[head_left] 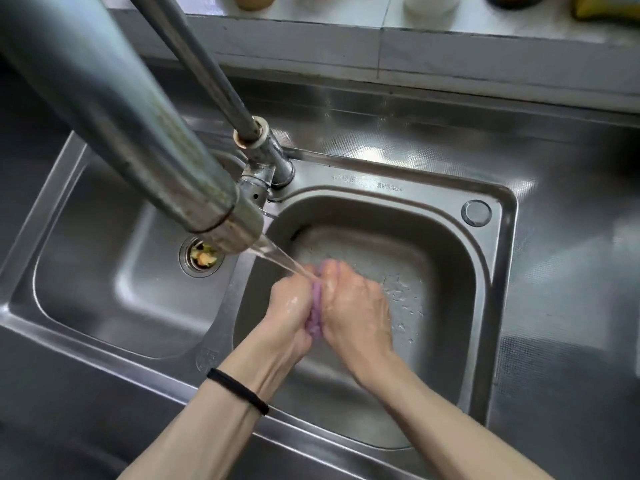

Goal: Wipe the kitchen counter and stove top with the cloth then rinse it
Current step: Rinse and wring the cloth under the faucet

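A purple cloth [316, 310] is bunched between my two hands over the right sink basin [450, 271]. My left hand [291, 317] grips it from the left and my right hand [353, 306] presses it from the right; only a narrow strip of cloth shows. Water streams from the steel tap spout [221, 223] onto the cloth and my fingers. A black band circles my left wrist.
The left basin [114, 271] has a drain strainer [202, 257] holding food scraps. A round plug [476, 212] sits on the sink rim at the back right. Steel counter [571, 306] runs to the right. Several containers stand on the tiled ledge [381, 39] behind.
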The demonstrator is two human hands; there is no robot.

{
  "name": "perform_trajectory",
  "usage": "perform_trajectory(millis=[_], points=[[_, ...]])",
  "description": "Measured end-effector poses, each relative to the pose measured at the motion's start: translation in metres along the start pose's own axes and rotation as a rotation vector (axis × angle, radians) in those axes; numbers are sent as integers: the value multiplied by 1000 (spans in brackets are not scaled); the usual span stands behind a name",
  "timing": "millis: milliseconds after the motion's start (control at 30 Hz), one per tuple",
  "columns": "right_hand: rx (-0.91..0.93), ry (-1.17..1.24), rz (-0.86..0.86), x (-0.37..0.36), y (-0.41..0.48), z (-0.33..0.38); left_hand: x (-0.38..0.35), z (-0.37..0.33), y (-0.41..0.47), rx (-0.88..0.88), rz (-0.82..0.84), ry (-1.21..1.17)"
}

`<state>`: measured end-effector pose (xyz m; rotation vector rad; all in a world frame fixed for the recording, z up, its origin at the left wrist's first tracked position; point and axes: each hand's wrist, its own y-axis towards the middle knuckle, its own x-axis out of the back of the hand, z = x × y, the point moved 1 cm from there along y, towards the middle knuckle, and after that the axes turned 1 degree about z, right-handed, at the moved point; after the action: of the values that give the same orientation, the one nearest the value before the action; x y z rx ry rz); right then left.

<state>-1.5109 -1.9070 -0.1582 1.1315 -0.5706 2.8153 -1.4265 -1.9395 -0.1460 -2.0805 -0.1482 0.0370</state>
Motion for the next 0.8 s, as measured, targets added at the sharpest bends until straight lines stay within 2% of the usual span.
perform_trajectory(millis=[67,167,233,333,433,533,600,700,800], points=[[-244,79,136,-7,16,-17,1,4,0,-23,35,50],[-719,623,225,-9,29,-35,0,7,-5,-32,75,8],[-880,886,250,-4,31,-44,3,4,-6,17,114,-102],[-914,928,318,6,31,-53,17,-4,-3,44,138,-280],[-949,980,407,12,33,-58,33,-11,5,-29,138,-342],[-939,1088,479,11,33,-49,39,-9,12,-118,168,-293],[-916,1075,509,7,31,-39,36,-10,9,-163,152,-212],[-853,1053,532,0,28,-25,34,-7,13,-198,167,-144],[-815,1161,530,-3,26,-17,31,-8,13,-225,131,-113]])
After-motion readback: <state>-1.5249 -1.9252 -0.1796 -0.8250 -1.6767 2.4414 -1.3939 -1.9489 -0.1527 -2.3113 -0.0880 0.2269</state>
